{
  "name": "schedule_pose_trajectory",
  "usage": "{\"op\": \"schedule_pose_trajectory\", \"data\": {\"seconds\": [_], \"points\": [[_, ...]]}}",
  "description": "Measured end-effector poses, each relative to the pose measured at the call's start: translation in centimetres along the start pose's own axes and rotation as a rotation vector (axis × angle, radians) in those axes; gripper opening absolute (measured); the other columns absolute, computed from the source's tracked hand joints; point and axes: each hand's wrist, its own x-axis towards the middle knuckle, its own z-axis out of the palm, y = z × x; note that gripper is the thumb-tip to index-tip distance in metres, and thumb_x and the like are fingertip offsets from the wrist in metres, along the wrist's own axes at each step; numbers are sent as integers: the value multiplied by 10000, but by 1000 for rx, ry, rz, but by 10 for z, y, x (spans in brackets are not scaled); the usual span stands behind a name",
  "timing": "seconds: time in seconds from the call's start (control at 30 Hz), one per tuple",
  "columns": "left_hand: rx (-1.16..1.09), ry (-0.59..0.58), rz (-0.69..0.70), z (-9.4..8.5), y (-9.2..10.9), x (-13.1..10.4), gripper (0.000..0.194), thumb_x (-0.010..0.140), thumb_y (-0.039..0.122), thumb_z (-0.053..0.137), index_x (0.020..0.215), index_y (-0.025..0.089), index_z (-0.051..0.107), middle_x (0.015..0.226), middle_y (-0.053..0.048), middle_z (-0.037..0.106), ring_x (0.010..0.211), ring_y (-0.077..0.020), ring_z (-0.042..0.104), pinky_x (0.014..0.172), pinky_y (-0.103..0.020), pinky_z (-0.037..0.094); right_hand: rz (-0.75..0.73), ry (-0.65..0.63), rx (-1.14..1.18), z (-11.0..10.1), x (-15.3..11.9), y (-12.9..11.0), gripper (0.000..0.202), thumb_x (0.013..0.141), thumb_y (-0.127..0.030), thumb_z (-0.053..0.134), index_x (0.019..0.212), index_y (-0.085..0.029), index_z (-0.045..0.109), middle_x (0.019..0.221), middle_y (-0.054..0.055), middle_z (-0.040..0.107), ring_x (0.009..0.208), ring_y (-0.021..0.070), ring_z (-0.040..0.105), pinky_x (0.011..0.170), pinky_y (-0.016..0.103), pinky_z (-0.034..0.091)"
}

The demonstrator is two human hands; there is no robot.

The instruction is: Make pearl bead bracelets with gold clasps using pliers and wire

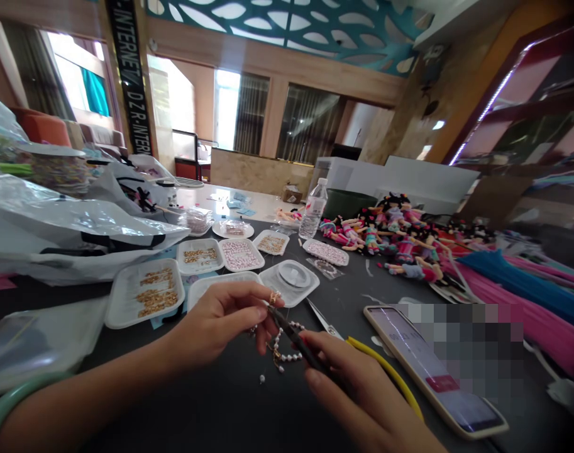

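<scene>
My left hand (pixel 230 318) is closed, pinching a small gold-coloured piece (pixel 275 297) between thumb and fingertips. Below the fingers hangs a string of white pearl-like beads (pixel 278 353) with gold-coloured bits on it. My right hand (pixel 357 384) is wrapped round dark pliers (pixel 293 340), whose tips meet the left fingertips at the gold-coloured piece. Exactly what the jaws grip is too small to make out. One loose bead or pendant (pixel 262 379) shows below the string. Scissors (pixel 324 319) lie just beyond my right hand, partly hidden.
White trays of gold-coloured parts (pixel 119 308) and pink-white beads (pixel 242 254) stand ahead, beside a tray with a spool (pixel 293 274). A phone (pixel 437 371) lies right. Beyond are a bottle (pixel 312 211), small dolls (pixel 400 233) and plastic bags (pixel 55 220). A yellow curved strip (pixel 395 371) borders my right hand.
</scene>
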Motion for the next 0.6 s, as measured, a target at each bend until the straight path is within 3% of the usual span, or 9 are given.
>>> {"op": "schedule_pose_trajectory", "data": {"seconds": [0.17, 0.37, 0.6], "points": [[-16, 14, -3, 1, 1, 0, 161, 787, 164, 613, 927, 132, 685, 662, -28, 685, 519, -129, 629, 524, -236, 486, 7, 18, -5, -2, -1, 3, 310, 835, -331, 553, 1125, -273, 649, 1123, 41, 699, 1004, 245, 655, 828, 314, 548], [-10, -15, 15, 0, 1, 0, 164, 799, 169, 604, 940, 132, 681, 673, -28, 683, 524, -128, 631, 525, -236, 489, 12, 16, 56, -1, -1, 4, 306, 854, -360, 534, 1120, -272, 658, 1115, 44, 701, 1000, 241, 652, 813, 315, 550], [20, -36, 34, 0, -1, -2, 164, 823, 127, 568, 944, 144, 677, 684, -9, 679, 531, -107, 636, 549, -216, 487, 108, -4, 104, 0, 0, 2, 364, 834, -419, 557, 1125, -235, 675, 1150, 76, 685, 1045, 266, 623, 863, 318, 509]]}}
